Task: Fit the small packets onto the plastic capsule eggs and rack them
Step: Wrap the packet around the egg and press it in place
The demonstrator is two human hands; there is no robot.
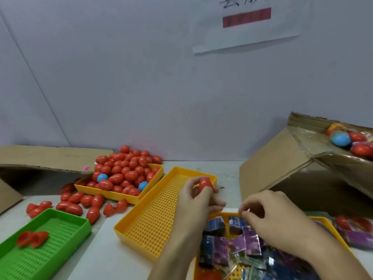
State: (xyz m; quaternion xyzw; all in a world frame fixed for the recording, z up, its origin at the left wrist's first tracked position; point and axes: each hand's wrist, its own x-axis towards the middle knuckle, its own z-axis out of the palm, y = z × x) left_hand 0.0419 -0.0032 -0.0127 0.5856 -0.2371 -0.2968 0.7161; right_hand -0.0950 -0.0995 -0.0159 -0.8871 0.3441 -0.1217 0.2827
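Observation:
My left hand (pixel 198 199) grips a red capsule egg (pixel 204 183) over the far end of an empty yellow perforated tray (pixel 153 223). My right hand (pixel 268 217) hovers with curled fingers over a yellow tray (pixel 327 221) full of small purple and dark blue packets (pixel 251 240); whether it pinches anything I cannot tell. A heap of red eggs with two blue ones fills another yellow tray (pixel 125 174) at the back left. A green tray (pixel 40 245) at the front left holds two red egg halves (pixel 32 238).
Loose red eggs (pixel 80 201) lie on the table between the green tray and the heaped tray. An open cardboard box (pixel 302 168) at the right holds wrapped eggs. Flat cardboard (pixel 50 156) lies at the back left. Wrapped eggs (pixel 355 229) lie at the far right.

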